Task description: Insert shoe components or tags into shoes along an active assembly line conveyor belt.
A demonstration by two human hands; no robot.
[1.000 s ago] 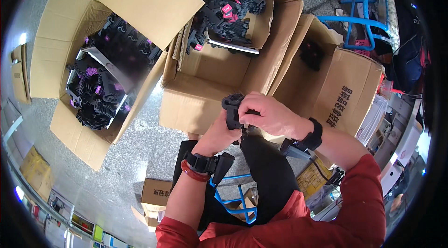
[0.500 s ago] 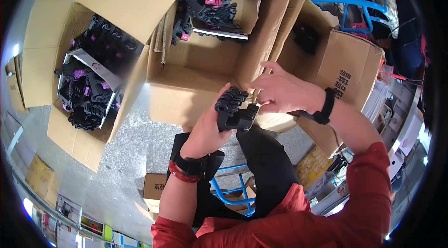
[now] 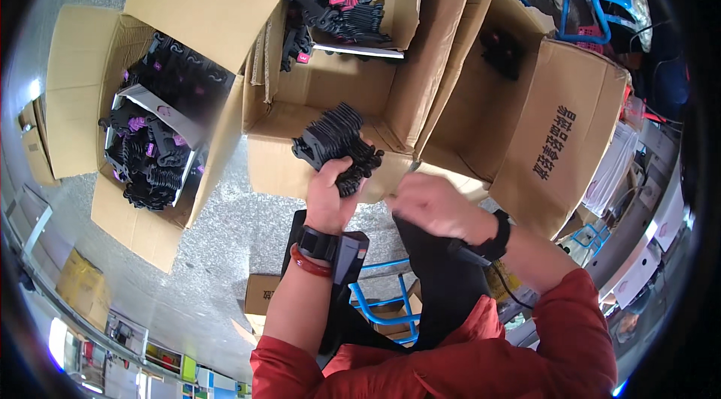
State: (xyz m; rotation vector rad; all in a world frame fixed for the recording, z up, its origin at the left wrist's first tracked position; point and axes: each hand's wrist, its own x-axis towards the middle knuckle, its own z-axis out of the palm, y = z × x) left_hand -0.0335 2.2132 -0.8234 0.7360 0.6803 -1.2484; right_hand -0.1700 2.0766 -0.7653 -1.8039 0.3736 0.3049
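My left hand is closed around a bundle of small black plastic hangers, nested side by side. It holds them over the near flap of the middle cardboard box, with the thumb across the near side. To the right and apart from the bundle is my right hand, above my right leg. Its fingers are curled in and slightly blurred; what they hold, if anything, I cannot make out.
The middle cardboard box has a smaller carton of black hangers with pink tags at its far end. At left, an open box contains hangers with purple tags. A right-hand box has dark pieces inside. Blue metal frames stand far right.
The bundle has moved left and away from me in my left hand and has been turned. My right hand has come off it, drawn nearer to me, and its fingers have curled in.
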